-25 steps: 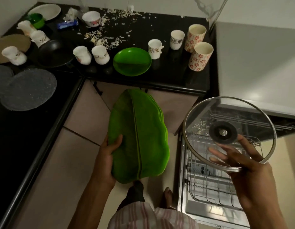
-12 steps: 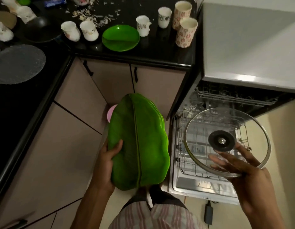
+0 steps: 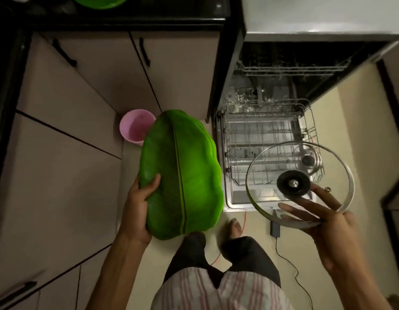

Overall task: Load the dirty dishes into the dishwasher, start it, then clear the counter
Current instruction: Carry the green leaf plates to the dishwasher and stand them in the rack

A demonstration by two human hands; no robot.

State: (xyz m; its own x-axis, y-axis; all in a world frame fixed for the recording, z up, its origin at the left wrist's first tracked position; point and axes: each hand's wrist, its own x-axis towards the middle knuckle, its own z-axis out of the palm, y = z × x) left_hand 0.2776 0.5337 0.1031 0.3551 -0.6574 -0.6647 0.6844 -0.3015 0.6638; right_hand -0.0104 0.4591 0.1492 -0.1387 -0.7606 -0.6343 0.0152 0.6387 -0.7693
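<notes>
My left hand [image 3: 139,205] grips the lower left edge of a stack of green leaf-shaped plates [image 3: 182,173], held upright over the floor. My right hand [image 3: 321,218] holds a glass lid [image 3: 299,182] with a black knob by its near rim, fingers spread under it. The lid hangs above the near right corner of the dishwasher's pulled-out lower rack [image 3: 250,139]. A second glass lid [image 3: 310,157] lies in that rack at the right. The dishwasher [image 3: 283,70] stands open, its upper rack pushed in.
A pink bucket [image 3: 135,127] stands on the floor by the cabinet corner, left of the dishwasher. A green plate [image 3: 100,2] sits on the black counter edge at top. Cables and a black adapter [image 3: 275,228] lie on the floor by my feet.
My view has tilted down from the counter to the floor and the open dishwasher. Both hands still hold the plates and the lid, now lower and closer to the rack.
</notes>
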